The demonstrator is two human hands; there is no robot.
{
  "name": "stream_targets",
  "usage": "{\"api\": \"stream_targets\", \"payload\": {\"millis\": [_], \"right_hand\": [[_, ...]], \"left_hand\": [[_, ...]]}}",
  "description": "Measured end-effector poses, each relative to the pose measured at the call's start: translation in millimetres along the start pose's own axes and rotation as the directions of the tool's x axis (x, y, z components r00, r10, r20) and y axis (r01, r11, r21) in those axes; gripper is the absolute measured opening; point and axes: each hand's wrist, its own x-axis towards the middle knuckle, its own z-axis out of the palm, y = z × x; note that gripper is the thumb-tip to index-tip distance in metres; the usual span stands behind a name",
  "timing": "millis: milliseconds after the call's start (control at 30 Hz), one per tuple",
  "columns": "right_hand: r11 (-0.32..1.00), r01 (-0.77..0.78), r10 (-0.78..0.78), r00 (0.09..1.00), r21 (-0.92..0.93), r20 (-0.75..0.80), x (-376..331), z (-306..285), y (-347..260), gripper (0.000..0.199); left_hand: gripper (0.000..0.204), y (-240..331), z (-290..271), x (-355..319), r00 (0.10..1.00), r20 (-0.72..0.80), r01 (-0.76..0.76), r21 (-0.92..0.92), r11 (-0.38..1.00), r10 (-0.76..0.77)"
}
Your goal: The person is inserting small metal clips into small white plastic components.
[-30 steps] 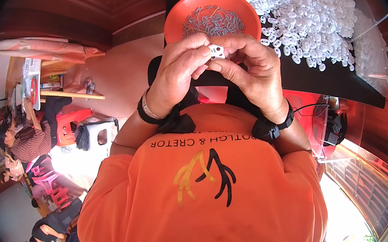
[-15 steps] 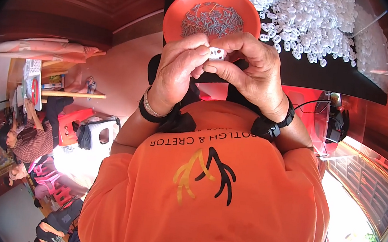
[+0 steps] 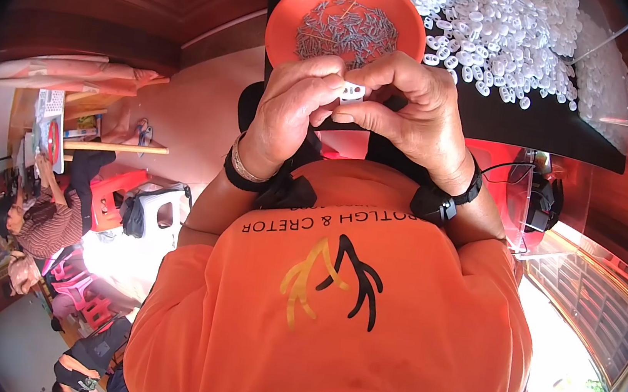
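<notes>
My left hand (image 3: 292, 112) and my right hand (image 3: 405, 106) meet in front of my chest, fingertips pinching one small white plastic piece (image 3: 352, 92) between them. Just beyond the hands sits an orange bowl (image 3: 288, 19) holding several thin grey metal pins (image 3: 344, 29). To its right a heap of white plastic pieces (image 3: 503, 32) lies on a black table top (image 3: 561, 135). Both wrists wear dark bands.
A red stool (image 3: 109, 196) and a white stool (image 3: 161, 213) stand on the floor at the left. Another person (image 3: 40, 223) in a striped top sits further left near a wooden shelf (image 3: 103, 145). A window grille (image 3: 596, 305) is at the lower right.
The hands stay together on the white piece, with only small finger shifts. The view has tipped slightly, so the bowl and heap sit a bit lower in the picture.
</notes>
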Motion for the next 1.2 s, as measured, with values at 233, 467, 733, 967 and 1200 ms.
{"api": "stream_targets", "payload": {"millis": [233,467,733,967,1200], "right_hand": [[0.999,0.036,-0.035,0.999,-0.018,0.019,2,-1,-1,0.022],[0.999,-0.038,0.038,0.999,-0.004,-0.012,2,2,-2,0.02],[0.994,-0.107,0.106,0.994,0.019,0.013,3,2,-9,0.02],[0.868,-0.246,0.242,0.968,0.431,0.066,4,9,-7,0.017],[0.862,-0.27,0.243,0.963,0.428,0.118,5,7,-6,0.02]], "left_hand": [[0.029,-2,1,-1,0.999,-0.013,0.04,-0.033,0.999,-0.041],[0.03,-8,2,0,0.999,-0.04,0.002,-0.04,0.999,-0.003],[0.026,-11,7,-4,0.99,-0.125,-0.06,0.061,0.996,0.067],[0.024,-11,13,-6,0.979,-0.163,-0.113,0.073,0.991,0.123],[0.023,-16,16,-8,0.976,-0.178,-0.114,0.073,0.991,0.126]]}}
